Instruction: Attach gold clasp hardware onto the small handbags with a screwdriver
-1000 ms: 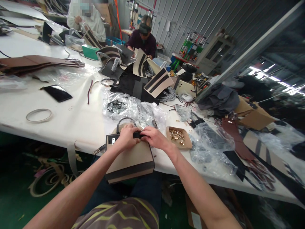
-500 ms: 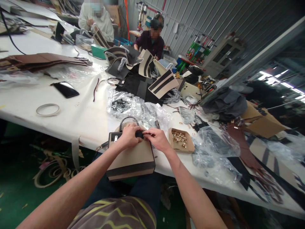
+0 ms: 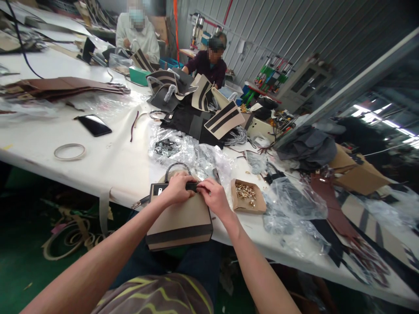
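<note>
the bag (image 3: pixel 178 218) is held at the edge of the worktop (image 3: pixel 108 171), over the lap (image 3: pixel 200 258), where its top can apparently be reached from both sides. its top edge is gripped by the left hand (image 3: pixel 178 188), seemingly for steadiness, while the black strip (image 3: pixel 191 186) there is pinched by the fingertips of the right hand (image 3: pixel 212 192). just right of the bag, a cardboard tray (image 3: pixel 260 203) of metal studs (image 3: pixel 244 192) is set, presumably for easy reach, and crumpled plastic wrap (image 3: pixel 209 158) is spread beyond the bag.

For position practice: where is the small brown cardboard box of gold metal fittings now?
In the head view, the box sits right of centre on the white table, between the right hand and clear plastic bags.
</note>
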The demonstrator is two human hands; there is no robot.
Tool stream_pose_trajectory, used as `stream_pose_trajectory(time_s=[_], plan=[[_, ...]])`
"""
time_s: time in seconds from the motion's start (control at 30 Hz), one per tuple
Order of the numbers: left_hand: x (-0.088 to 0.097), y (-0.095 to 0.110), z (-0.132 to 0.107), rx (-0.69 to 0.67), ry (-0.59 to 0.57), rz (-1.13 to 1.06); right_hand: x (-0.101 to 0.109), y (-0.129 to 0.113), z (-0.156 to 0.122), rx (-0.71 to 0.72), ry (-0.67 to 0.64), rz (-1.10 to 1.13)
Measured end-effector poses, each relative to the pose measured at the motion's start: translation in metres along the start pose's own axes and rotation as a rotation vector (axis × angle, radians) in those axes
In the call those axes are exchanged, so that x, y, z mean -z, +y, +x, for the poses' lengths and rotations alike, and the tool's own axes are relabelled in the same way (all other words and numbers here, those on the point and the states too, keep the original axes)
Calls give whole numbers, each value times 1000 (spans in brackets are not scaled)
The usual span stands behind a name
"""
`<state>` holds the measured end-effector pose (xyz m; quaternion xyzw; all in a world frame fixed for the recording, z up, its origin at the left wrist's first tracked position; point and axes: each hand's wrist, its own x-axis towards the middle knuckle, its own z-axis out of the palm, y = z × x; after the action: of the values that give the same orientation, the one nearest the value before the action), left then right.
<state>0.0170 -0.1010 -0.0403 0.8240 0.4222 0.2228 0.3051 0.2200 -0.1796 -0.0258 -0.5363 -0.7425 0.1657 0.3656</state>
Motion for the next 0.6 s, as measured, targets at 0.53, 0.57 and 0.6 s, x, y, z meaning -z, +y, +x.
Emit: stream_pose_trajectory(time_s=[0.53,0.57,0.6], plan=[[1,7,-2,30,6,47,11,1,-2,77,-149,48],[2,8,-2,33,6,48,11,2,-2,104,-150,48],[2,8,-2,36,5,52,10,4,-3,126,-141,52]])
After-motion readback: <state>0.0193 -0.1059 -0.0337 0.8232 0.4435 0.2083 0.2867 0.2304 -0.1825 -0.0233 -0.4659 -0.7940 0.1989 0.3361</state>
